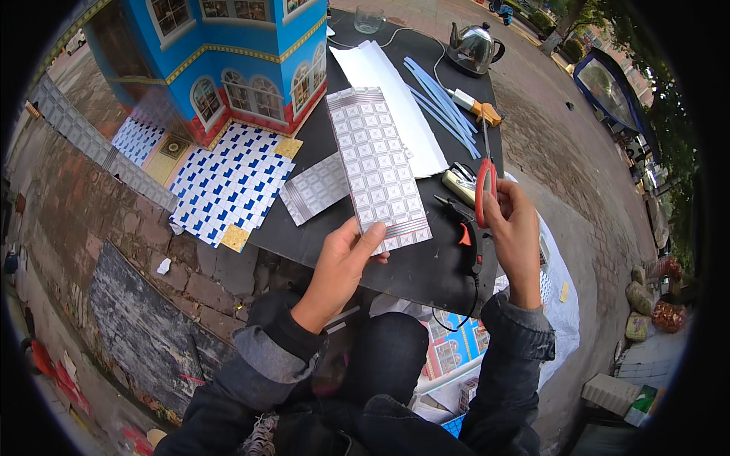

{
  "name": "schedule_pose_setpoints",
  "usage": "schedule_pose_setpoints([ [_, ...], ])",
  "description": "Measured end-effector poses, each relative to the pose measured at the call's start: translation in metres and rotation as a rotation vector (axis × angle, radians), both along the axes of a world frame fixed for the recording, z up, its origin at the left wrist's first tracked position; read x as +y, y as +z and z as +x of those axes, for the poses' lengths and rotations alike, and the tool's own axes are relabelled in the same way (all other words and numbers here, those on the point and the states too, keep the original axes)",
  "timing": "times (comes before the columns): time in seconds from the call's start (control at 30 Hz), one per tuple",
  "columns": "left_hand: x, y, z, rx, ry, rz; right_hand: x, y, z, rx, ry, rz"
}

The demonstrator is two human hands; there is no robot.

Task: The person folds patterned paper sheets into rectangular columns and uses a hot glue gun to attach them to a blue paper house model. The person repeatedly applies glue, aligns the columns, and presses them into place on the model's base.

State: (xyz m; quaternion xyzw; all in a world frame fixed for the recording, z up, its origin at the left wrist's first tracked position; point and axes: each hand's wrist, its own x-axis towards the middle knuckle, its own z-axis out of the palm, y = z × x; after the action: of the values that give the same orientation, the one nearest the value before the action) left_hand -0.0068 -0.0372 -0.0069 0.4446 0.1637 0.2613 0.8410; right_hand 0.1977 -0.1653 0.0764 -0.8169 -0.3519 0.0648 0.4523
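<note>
My left hand [340,266] grips the near end of a flat grey-and-white card panel [380,156] with a square tile pattern, thumb on top. The panel is tilted up above the black table [380,275]. At the right, my right hand [517,232] is closed around the red handles of a pair of scissors [484,185], blades pointing away from me. The scissors are apart from the panel. Just left of that hand lies a black hot glue gun [477,247] with a red trigger. A second patterned panel [313,190] rests partly behind the held one.
A blue model house [258,72] on a blue-and-white base [228,171] stands at the left. Farther back are a white sheet [414,125], blue strips [441,106], a steel kettle [473,49] and a glass [370,19]. A stapler-like tool [459,182] lies near the scissors.
</note>
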Motion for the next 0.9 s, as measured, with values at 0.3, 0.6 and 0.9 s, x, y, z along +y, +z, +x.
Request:
schedule_pose_setpoints([
  [0.3, 0.003, 0.000, -0.005, -0.005, 0.087, 0.053, -0.013, -0.059, -0.093, -0.428, 0.017, -0.497],
  [0.6, -0.011, 0.002, -0.005, 0.049, 0.088, 0.522, 0.008, -0.044, -0.099, 0.402, 0.245, 0.324],
  [0.9, -0.018, 0.004, -0.009, 0.278, 0.125, 1.125, 0.007, -0.031, -0.083, 0.492, 0.182, 0.266],
])
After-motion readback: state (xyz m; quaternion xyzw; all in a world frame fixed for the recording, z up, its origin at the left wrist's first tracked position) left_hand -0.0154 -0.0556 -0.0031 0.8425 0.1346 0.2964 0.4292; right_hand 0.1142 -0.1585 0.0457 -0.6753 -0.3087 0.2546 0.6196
